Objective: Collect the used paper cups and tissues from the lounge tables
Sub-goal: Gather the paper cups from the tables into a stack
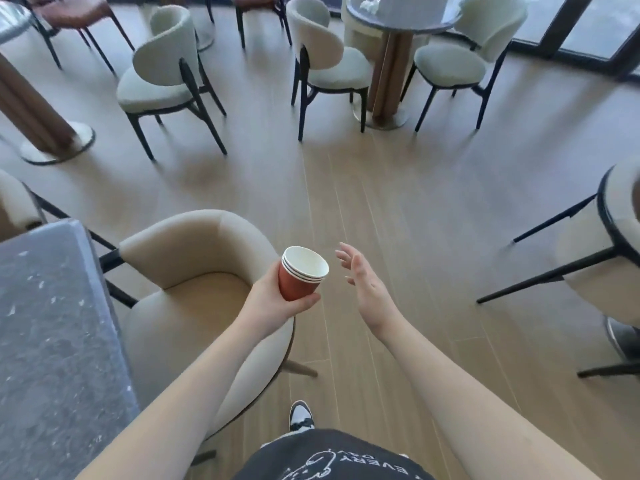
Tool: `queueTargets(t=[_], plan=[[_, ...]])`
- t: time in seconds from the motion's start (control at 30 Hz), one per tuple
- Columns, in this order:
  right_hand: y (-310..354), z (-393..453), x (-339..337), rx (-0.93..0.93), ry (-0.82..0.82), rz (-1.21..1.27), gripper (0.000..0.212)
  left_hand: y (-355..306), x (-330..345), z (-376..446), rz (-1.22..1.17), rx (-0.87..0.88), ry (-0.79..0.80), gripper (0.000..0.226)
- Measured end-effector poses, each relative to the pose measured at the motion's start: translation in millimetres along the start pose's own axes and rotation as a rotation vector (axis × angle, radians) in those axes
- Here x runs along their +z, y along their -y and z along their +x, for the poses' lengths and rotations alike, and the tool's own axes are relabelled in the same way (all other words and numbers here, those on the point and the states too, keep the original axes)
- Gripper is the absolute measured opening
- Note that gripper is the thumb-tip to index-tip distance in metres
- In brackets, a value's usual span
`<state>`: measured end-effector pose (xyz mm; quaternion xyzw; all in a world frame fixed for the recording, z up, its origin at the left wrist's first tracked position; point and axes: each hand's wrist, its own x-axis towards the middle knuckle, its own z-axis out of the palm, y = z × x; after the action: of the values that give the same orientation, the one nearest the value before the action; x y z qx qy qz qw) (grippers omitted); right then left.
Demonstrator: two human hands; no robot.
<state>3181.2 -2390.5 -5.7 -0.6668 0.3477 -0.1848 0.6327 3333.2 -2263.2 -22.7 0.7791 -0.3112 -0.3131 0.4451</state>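
My left hand grips a stack of red paper cups with white insides, held tilted above the wooden floor beside a beige armchair. Just right of the cups, my right hand is held out empty with its fingers straight and spread. On a round grey table at the far back lies a crumpled white tissue.
A grey speckled table fills the left foreground, with the beige armchair beside it. Pale cushioned chairs stand around the far round table, and another at the right edge. A brown pedestal table base stands at left.
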Motion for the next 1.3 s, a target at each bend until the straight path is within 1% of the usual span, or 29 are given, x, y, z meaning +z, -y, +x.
queueTargets(t=[0.13,0.27,0.43,0.63,0.7,0.8,0.9,1.07,1.3], plan=[[12,42,-12,-0.004,-0.033,0.001,0.059,-20,-2,49,0.027,0.062,0.029,0.063],[17,76,-25,-0.014,-0.044,-0.007,0.065,-36,1,90,0.034,0.086,0.041,0.069],[18,124,-47,-0.017,-0.004,-0.006,0.069,-49,13,139,0.026,0.048,0.037,0.069],[22,202,-92,-0.024,0.104,0.005,0.074,-76,42,204,-0.003,0.006,-0.039,0.063],[28,228,-112,-0.037,0.129,-0.011,0.071,-89,52,224,-0.015,-0.020,-0.073,0.064],[35,266,-143,-0.030,0.152,-0.018,0.060,-106,68,251,-0.015,-0.036,-0.105,0.064],[41,297,-163,-0.023,0.192,-0.019,0.058,-118,80,273,-0.016,-0.044,-0.147,0.066],[46,333,-169,-0.063,0.236,-0.014,0.062,-127,83,305,0.024,-0.053,-0.189,0.066],[53,387,-150,-0.048,0.284,-0.028,0.062,-122,58,353,0.015,-0.073,-0.248,0.068]])
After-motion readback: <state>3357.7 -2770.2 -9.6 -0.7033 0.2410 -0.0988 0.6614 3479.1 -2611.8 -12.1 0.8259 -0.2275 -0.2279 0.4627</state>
